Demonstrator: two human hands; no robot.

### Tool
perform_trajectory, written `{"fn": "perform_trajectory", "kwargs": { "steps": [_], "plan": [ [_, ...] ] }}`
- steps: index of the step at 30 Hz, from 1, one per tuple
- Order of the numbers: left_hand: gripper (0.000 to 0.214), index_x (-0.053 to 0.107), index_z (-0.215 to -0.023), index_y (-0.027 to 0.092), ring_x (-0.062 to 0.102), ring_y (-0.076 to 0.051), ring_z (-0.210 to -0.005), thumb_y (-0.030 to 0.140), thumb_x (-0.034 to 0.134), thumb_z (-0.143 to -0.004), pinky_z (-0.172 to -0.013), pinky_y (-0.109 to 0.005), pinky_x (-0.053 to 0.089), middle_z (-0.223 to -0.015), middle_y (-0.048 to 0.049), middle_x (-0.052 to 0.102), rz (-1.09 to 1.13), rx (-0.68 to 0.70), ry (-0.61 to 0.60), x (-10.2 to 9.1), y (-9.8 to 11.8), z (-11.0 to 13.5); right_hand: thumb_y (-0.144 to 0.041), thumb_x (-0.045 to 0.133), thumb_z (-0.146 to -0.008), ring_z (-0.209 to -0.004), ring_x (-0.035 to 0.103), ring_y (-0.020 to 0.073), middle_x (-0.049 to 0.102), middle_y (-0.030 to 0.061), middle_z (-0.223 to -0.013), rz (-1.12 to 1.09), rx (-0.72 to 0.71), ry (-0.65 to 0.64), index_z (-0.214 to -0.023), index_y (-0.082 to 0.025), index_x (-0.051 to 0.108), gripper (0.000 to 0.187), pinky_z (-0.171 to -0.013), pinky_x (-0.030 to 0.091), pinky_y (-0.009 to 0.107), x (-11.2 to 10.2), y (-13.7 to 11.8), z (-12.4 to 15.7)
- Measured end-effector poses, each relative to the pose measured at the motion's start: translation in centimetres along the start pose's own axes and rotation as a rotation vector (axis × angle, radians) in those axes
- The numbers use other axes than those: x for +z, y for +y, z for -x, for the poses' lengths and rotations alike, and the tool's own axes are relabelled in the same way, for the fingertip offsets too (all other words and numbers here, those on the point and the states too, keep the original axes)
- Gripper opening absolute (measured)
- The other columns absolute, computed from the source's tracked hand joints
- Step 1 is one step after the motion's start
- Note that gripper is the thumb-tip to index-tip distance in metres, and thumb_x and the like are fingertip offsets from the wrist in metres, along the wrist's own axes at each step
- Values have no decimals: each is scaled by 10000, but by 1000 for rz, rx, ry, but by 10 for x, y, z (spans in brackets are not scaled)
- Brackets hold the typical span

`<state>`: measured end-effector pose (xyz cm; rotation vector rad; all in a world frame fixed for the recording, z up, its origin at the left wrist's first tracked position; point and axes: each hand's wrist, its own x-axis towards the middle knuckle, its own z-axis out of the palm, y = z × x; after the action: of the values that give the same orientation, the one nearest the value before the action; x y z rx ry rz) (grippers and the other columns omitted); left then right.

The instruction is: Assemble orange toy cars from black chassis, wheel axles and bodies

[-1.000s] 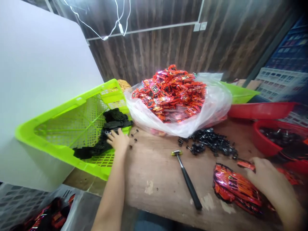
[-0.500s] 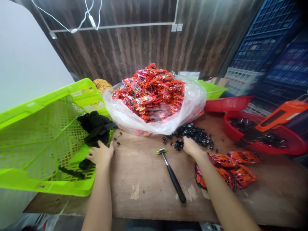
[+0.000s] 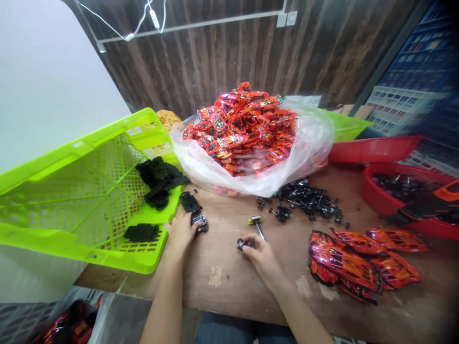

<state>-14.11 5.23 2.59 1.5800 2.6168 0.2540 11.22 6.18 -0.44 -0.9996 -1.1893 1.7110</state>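
My left hand (image 3: 180, 233) is closed on a black toy car chassis (image 3: 201, 222) at the table's left side, beside the green crate's edge. Another black chassis piece (image 3: 191, 202) lies just beyond it, with a wheel axle near its top. My right hand (image 3: 261, 255) pinches a small black wheel-and-axle piece (image 3: 243, 243) above the table's middle. Under that hand the hammer (image 3: 256, 220) shows only its yellow-tipped head and part of the shaft. Behind lies a pile of black wheels and axles (image 3: 310, 200).
A white bag (image 3: 233, 184) heaped with orange car shells stands at the back. The green crate (image 3: 86, 148) with black chassis parts tilts at left. More orange car shells (image 3: 344, 265) lie at right, before a red basin (image 3: 380, 200) of wheels with an orange-and-black tool across it.
My left hand has come from the crate onto the table with a chassis. My right hand has moved from the wheel pile towards me, holding a wheel piece. The camera view has shifted.
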Motion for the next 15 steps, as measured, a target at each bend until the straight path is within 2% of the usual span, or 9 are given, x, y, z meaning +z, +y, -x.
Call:
{"fn": "perform_trajectory", "kwargs": {
  "steps": [2, 5, 8, 10, 12, 15],
  "plan": [
    [359, 633, -1095, 198, 567, -322, -1040, 407, 546, -816, -862, -438, 367, -1144, -139, 642, 69, 43, 26, -4, -4, 1, -338, 681, -680, -828, 621, 199, 639, 41, -829, 38, -20, 40, -807, -182, 559, 236, -736, 492, 308, 8, 17, 8],
    [323, 630, -1054, 188, 602, -290, -980, 386, 547, -812, -801, -369, 409, -1056, -127, 672, 149, 87, 142, -13, -3, 3, -265, 559, -780, -840, 600, 205, 623, 60, -841, 370, -198, 72, -781, -188, 573, 79, -751, 488, 327, 4, 21, 14],
    [303, 633, -957, 179, 626, -270, -871, 418, 575, -779, -746, -338, 435, -895, -101, 688, 305, 8, 290, -21, 10, 5, -201, 503, -815, -897, 574, 220, 613, 80, -903, 694, -369, 91, -839, -194, 587, 87, -802, 474, 357, 0, 17, 18],
    [323, 624, -888, 171, 632, -236, -799, 455, 617, -734, -706, -306, 450, -823, -72, 682, 574, -66, 343, -22, 24, 4, -222, 583, -778, -906, 561, 249, 607, 94, -921, 889, -415, 138, -887, -189, 580, 113, -812, 465, 392, 2, 18, 19],
    [369, 603, -831, 158, 632, -201, -730, 489, 661, -678, -659, -273, 460, -764, -48, 673, 937, -111, 276, -18, 39, 5, -225, 643, -736, -871, 558, 270, 605, 103, -891, 1060, -432, 193, -877, -180, 577, 161, -783, 461, 409, 5, 19, 18],
    [448, 591, -870, 136, 636, -175, -680, 460, 736, -597, -630, -258, 477, -767, -48, 688, 1389, -131, -37, -3, 61, 13, -227, 618, -780, -797, 576, 241, 613, 80, -812, 1042, -520, 268, -868, -177, 579, 109, -722, 463, 354, 2, 12, 14]
  ]
}}
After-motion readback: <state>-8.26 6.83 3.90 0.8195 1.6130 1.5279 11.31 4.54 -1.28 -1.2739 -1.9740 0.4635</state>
